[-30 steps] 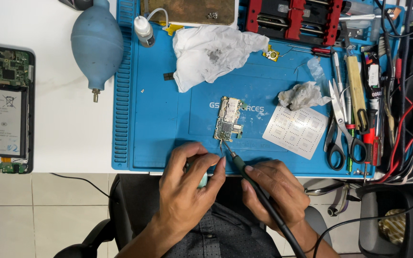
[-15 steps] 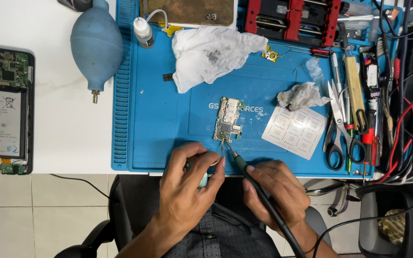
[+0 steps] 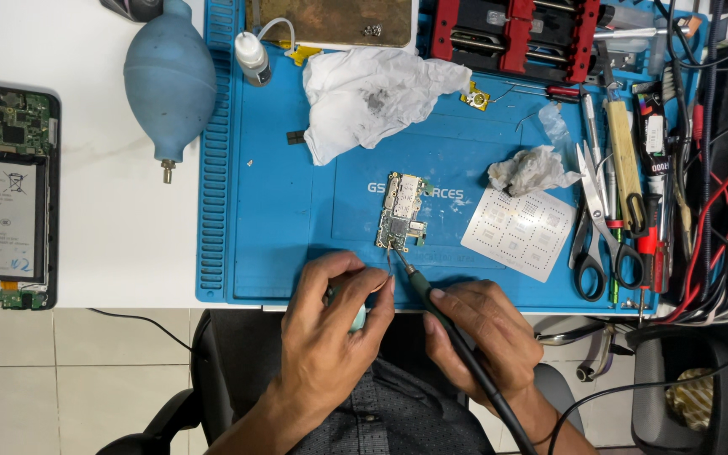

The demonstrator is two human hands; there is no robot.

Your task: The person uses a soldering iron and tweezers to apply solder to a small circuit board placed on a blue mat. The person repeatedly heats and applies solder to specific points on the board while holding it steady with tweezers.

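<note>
Near the front edge of the blue silicone work mat (image 3: 280, 211), a small green circuit board (image 3: 403, 211) lies flat, bare metal shields up. Right hand (image 3: 482, 337) is wrapped around a dark corded soldering iron (image 3: 440, 316), tip touching the board's lower edge. Left hand (image 3: 330, 337) pinches what looks like thin solder wire (image 3: 390, 263) right beside that tip. Looks like mid-solder; next move needs a steady touch. Crumpled white tissue (image 3: 364, 93) sits behind the board.

single head view, looking steeply down from above, blue mat (image 3: 297, 211) mid-frame, hands at lower centre, moderately close
</note>
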